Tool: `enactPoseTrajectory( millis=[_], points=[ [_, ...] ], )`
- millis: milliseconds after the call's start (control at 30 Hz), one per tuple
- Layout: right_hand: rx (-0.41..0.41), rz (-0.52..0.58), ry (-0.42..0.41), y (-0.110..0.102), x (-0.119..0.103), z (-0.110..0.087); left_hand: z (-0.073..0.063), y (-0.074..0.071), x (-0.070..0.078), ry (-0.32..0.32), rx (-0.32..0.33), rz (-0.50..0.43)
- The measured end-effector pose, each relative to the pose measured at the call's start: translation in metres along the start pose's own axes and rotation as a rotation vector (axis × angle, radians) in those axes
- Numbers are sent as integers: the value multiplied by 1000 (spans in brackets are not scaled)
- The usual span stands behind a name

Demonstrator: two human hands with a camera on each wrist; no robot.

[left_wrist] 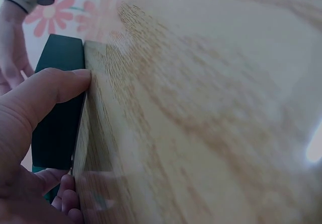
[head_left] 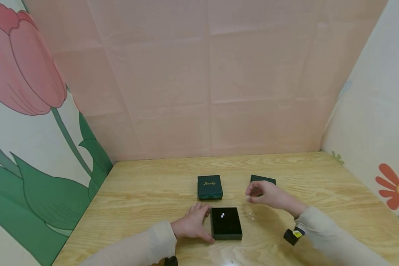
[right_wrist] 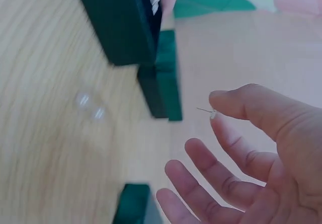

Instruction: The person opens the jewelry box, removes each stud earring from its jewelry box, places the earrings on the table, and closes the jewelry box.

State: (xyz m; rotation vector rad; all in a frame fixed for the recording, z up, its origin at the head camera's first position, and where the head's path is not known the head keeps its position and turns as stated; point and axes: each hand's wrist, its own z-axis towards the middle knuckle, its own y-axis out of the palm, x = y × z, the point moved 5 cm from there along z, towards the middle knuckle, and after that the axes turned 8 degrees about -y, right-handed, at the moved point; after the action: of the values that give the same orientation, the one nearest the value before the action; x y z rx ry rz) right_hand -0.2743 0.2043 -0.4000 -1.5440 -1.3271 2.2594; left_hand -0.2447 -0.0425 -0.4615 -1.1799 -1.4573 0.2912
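An open jewelry box (head_left: 231, 225) with a black lining sits on the table, with small sparkling stud earrings (head_left: 222, 215) near the back of the lining. My left hand (head_left: 193, 223) grips its left side, thumb at the near corner and fingers at the far one. In the left wrist view the thumb (left_wrist: 65, 85) lies along the dark green wall. Right of the box, above the table, my right hand (head_left: 267, 194) pinches a tiny stud earring (right_wrist: 213, 115) between thumb and index finger. Its thin post sticks out; the other fingers are spread loosely.
Two small clear pieces (right_wrist: 90, 107) lie on the wooden table (head_left: 146, 184) between box and right hand. A closed green box (head_left: 210, 187) with gold lettering stands behind the open one. Another dark green piece (head_left: 263, 179) lies partly behind the right hand.
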Motion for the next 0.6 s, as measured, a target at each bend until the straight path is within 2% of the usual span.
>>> enactPoseTrajectory(
  millis=[167, 300, 400, 600],
  points=[
    [-18, -12, 25, 2, 15, -6, -2, -1, 0, 3, 3, 1],
    [-27, -41, 4, 6, 23, -9, -1, -1, 2, 6, 8, 1],
    [-38, -48, -15, 10, 27, -12, -2, -1, 2, 6, 6, -3],
    [-47, -38, 7, 15, 29, -14, -2, -1, 1, 4, -2, -7]
  ],
)
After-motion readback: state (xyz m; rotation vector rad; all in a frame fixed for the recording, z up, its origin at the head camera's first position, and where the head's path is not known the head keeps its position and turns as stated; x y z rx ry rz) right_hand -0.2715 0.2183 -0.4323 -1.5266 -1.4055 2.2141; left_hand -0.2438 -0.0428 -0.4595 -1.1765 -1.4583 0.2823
